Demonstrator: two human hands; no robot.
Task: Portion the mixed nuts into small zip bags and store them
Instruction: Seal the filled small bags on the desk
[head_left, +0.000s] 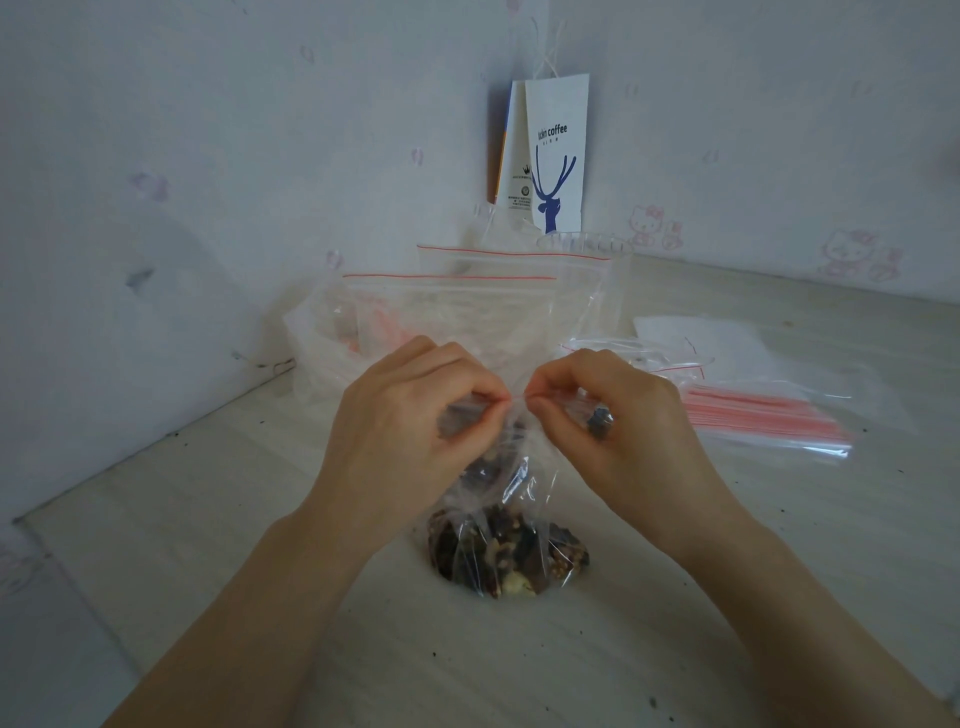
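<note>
Bag: small clear plastic zip bag of brown mixed nuts (506, 551), resting on the pale desk (519, 670) at 6 o'clock of the hands.
Fingers: left hand (415, 421) and right hand (618, 415) both pinch its red zip strip (517, 397), nearly meeting.
Risk: an unevenly pressed strip may leave a gap, spilling nuts in storage.

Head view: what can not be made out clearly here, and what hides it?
- Head view: the zip strip of the small zip bag is covered by the left hand and right hand, which pinch it; sealed or not, cannot tell.
- Head view: what the large zip bags hold is blurred by crinkled plastic.
- Head view: the small print on the paper bag is too small.
</note>
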